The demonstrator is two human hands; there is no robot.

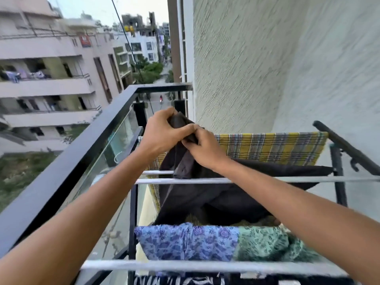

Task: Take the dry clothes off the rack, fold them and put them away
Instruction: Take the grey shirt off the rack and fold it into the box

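Balcony location, upper storey: a black railing (82, 140) with a glass panel (121, 136) closes the left side, and a rough-textured pale wall (267, 68) closes the right. Apartment blocks (41, 58) stand across a street. One block carries a red and blue sign (85, 41); its lettering is too blurred to read. No other writing can be made out.

A drying rack (185, 180) with pale rods and a black frame stands against the railing. A dark garment (205, 198) hangs over a middle rod, with its top end raised above the rack. The left hand (162, 132) has its fingers curled round that bunched top end. The right hand (203, 148) pinches the same fabric just below, touching the left hand.

A yellow plaid cloth (277, 147) hangs on the far rod. A blue floral cloth (185, 241) and a green floral cloth (265, 243) hang side by side on a nearer rod.
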